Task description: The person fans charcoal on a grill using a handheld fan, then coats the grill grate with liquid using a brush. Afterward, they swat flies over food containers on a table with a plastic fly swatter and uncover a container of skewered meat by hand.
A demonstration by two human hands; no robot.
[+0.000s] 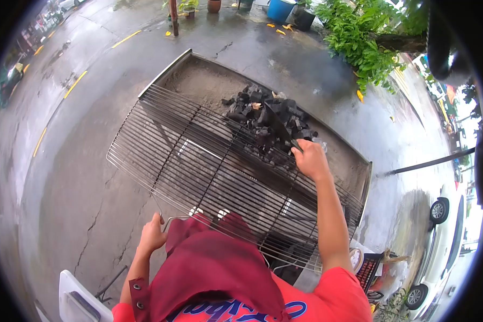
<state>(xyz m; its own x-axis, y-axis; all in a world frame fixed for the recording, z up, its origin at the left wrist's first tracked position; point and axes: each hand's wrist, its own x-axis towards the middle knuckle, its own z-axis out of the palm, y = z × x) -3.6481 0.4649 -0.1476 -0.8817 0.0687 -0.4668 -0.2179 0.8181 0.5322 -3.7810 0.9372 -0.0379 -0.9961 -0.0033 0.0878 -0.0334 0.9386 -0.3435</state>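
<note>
My right hand is closed round the handle of a dark, flat-bladed tool; its exact kind is hard to tell. The blade reaches into a heap of black charcoal in a long metal grill trough. A wire grill grate lies shifted toward me, covering only the near part of the trough. At the near left, my left hand is closed on the thin wire handle of this grate. A few pale bits sit among the coals.
Grey ash lines the trough. Beyond it stand a blue tub and a leafy plant. A white chair is at the lower left, a red-black basket at the lower right. A white car is parked on the right.
</note>
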